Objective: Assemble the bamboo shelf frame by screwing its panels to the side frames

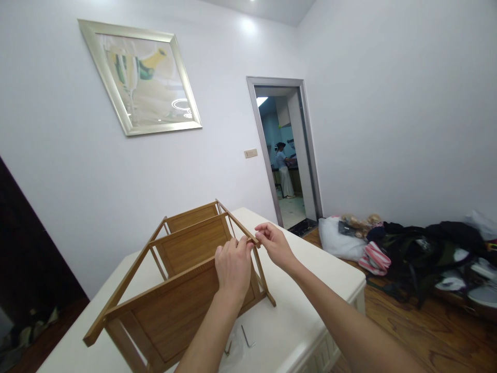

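A brown wooden shelf rack (pixel 178 305), with three panels between long side rails, lies on its side on the white table (pixel 306 290). My left hand (pixel 234 264) is wrapped over the top edge of the nearest panel, close to the corner where it meets the right rail. At the end of that rail, my right hand (pixel 275 244) has its thumb and fingers pinched together; whatever is between them is too small to make out. Below the rack, an L-shaped hex key (pixel 247 336) rests on the table, beside a clear plastic bag (pixel 233 355) with small metal pieces.
Bags and clothes (pixel 411 254) are piled on the wooden floor (pixel 392 331) to the right, with shoes at the near side. Beyond the table is a doorway (pixel 287 155), where a person (pixel 285 168) stands in another room. A framed picture (pixel 190 98) hangs on the wall.
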A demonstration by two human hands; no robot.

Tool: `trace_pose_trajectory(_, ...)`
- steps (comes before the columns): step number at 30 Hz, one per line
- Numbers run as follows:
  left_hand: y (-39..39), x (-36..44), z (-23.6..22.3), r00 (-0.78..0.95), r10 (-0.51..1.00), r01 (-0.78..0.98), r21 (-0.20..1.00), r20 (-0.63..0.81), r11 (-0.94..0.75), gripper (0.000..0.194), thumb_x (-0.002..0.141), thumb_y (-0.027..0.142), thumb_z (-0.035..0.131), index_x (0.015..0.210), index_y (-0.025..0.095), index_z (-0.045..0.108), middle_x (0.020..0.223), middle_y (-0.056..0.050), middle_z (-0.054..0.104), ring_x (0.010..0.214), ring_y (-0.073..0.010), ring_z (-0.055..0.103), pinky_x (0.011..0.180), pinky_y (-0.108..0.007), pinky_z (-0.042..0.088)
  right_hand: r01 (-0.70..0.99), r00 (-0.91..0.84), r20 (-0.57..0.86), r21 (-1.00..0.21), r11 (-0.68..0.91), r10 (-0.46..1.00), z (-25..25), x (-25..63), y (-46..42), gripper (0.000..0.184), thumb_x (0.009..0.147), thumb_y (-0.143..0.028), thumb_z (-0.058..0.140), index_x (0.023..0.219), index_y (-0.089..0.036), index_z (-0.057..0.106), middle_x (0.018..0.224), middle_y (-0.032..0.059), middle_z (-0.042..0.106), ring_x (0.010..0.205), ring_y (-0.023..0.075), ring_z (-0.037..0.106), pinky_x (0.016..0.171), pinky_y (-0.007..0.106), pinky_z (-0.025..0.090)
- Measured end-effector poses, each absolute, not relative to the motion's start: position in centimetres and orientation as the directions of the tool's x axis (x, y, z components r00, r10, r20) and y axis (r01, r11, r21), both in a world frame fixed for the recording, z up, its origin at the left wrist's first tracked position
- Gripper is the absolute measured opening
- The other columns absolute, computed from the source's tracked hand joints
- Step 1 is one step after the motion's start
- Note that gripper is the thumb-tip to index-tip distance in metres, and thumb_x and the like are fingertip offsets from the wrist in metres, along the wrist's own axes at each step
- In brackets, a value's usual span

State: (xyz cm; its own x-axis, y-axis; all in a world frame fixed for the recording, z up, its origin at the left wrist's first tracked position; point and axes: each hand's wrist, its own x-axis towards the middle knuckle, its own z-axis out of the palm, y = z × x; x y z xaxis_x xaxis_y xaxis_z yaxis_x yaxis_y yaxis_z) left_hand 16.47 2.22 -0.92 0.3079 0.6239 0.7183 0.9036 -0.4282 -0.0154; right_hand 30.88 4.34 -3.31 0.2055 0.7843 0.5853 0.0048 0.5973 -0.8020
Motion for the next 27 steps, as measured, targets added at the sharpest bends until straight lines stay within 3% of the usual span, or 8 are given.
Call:
trace_pose_trajectory(8,2.1,16.5,-0.8,0.313,0.626,0.906,-0.027,0.714,-0.422,0.025,0.096,0.033,0.046,0.107,0.025,0.068,0.085,-0.003,0.069,0.081,-0.021,0.06,0.069,-0.033,0.031,0.033,0.196,0.56,-0.824,0.565,0.805,-3.3,30.6,5.0,0.024,0.083,-0.044,0.06,0.086,-0.02,0.058,0.063,-0.0043,0.056,0.057,0.012,0.052,0.055,0.026,0.043)
trace_pose_trajectory(12,2.2,16.6,-0.9,0.307,0.621,0.908,-0.026,0.721,-0.419,0.027,0.097,0.032,0.045,0.11,0.025,0.067,0.086,-0.003,0.069,0.082,-0.0211,0.06,0.069,-0.034,0.031,0.021,0.185,0.558,-0.825,0.564,0.809,-3.3,30.6,4.5,0.03,0.084,-0.049,0.058,0.079,-0.019,0.059,0.065,-0.0023,0.058,0.06,0.0128,0.054,0.06,0.027,0.045)
trace_pose_trajectory(27,2.0,16.5,-0.9,0.303,0.626,0.909,-0.021,0.719,-0.416,0.027,0.098,0.034,0.043,0.108,0.026,0.067,0.083,-0.003,0.067,0.08,-0.0206,0.059,0.069,-0.033,0.03,-0.044,0.149,0.53,-0.84,0.541,0.835,-3.7,31.1,4.0,0.02,0.076,-0.037,0.067,0.083,-0.018,0.064,0.078,0.002,0.068,0.073,0.0161,0.061,0.071,0.032,0.05)
